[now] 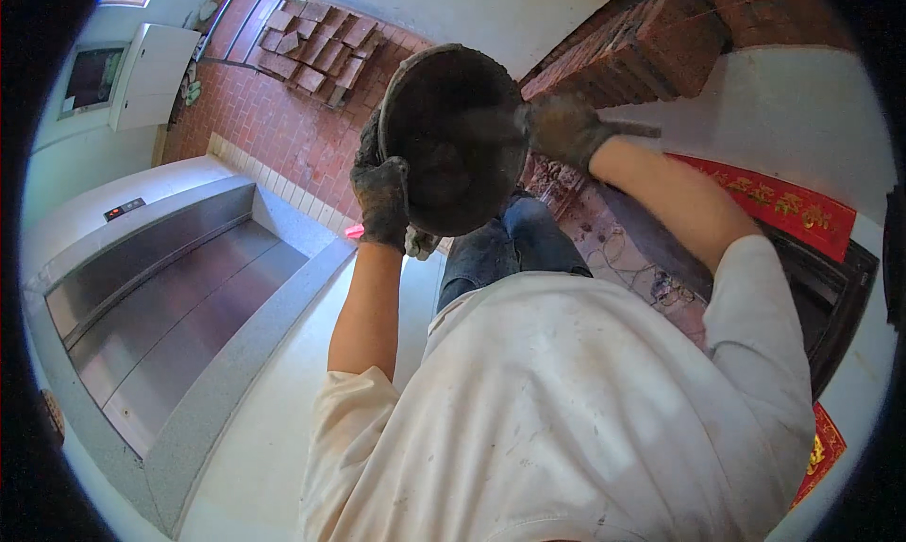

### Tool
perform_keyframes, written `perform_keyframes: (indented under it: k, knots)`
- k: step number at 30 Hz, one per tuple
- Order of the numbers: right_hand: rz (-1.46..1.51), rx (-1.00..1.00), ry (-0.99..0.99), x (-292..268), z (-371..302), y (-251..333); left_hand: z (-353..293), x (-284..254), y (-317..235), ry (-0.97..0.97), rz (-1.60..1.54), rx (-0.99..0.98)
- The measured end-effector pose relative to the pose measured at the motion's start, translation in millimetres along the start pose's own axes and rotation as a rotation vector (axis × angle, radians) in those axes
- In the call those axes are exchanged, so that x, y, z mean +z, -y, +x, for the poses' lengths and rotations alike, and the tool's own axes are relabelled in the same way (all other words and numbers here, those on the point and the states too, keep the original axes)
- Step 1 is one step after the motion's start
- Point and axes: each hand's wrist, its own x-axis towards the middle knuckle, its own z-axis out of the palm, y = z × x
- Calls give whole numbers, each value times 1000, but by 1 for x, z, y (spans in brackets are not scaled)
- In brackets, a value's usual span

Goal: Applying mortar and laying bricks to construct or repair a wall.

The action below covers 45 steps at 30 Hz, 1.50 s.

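While gripping dark bucket [444, 197] by rim in left hand [382, 197], out front of jeans [547, 240], probably scraping inside with blurry tool [642, 128] clutched in right hand [564, 131]; next, likely needing steady hold tbh.

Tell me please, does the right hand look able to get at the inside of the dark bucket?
Probably yes: the right hand is beside the rim of the dark bucket, whose mouth looks open, with no lid; the hand holds a handled tool.
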Motion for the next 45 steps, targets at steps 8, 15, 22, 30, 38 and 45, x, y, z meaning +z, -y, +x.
perform_keyframes:
  k: [8,15,22,30,38,45]
  knots:
    - [-271,-122,-182,15,-48,75,1,6,-4,-23,40,16]
    - [-172,-121,-271,-13,-57,-33,-8,27,-51,-36,-93,28]
    - [-10,-269,-346,14,-70,16,-5,54,-107,15,-82,170]
    - [748,-150,-575,69,-48,54,-14,89,-99,19,207,345]
    - [848,-42,-685,41,-93,35,-4,77,-87,36,147,72]
    - [1169,191,-718,27,-166,38,24,50,-36,175,667,214]
